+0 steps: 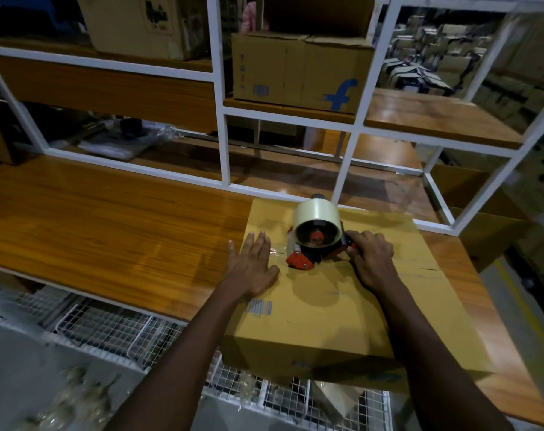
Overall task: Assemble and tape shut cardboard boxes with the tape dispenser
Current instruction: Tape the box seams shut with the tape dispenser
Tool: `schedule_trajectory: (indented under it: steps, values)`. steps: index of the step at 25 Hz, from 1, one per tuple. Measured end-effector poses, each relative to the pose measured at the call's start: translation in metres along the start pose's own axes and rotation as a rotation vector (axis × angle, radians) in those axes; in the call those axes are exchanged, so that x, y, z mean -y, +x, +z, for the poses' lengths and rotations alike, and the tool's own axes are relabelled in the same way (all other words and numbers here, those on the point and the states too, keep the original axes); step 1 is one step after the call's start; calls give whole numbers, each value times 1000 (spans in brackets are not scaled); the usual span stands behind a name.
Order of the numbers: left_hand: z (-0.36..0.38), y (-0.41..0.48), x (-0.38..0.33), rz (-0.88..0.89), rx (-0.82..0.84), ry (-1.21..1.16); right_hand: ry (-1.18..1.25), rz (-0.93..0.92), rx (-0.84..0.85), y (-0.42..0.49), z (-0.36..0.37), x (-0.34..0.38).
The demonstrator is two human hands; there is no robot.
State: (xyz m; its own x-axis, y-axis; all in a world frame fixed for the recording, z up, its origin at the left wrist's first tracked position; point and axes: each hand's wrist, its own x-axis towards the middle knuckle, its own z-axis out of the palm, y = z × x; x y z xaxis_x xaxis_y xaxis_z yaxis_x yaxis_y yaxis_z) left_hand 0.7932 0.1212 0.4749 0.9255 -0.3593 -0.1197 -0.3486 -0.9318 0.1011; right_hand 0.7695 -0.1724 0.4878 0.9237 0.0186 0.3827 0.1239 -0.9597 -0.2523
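A closed yellow-brown cardboard box (326,306) lies on the wooden table (109,231), its near side overhanging the table's front edge. On the box top stands a red and black tape dispenser (314,241) with a roll of clear tape, set on the centre seam near the left edge. My right hand (370,256) grips the dispenser's handle. My left hand (252,262) rests flat on the box's left edge, fingers straight, over a short strip of clear tape.
A white metal shelf frame (220,126) rises behind the table, holding another cardboard box (301,73) with a blue logo and a second box (140,23) higher left. White wire baskets (115,331) sit below the table front. Stacked cartons fill the far right.
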Motion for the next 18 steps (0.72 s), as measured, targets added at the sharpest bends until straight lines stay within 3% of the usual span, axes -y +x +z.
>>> schedule_trajectory:
  steps: [6,10,18]
  values:
    - [-5,6,-19,-28,-10,70,3,20,-13,-10,-29,-53]
    - [0,12,-71,92,1,66,-7,-9,19,-4,-26,-51]
    - [7,16,-66,84,-12,29,54,30,-43,-10,-39,-82]
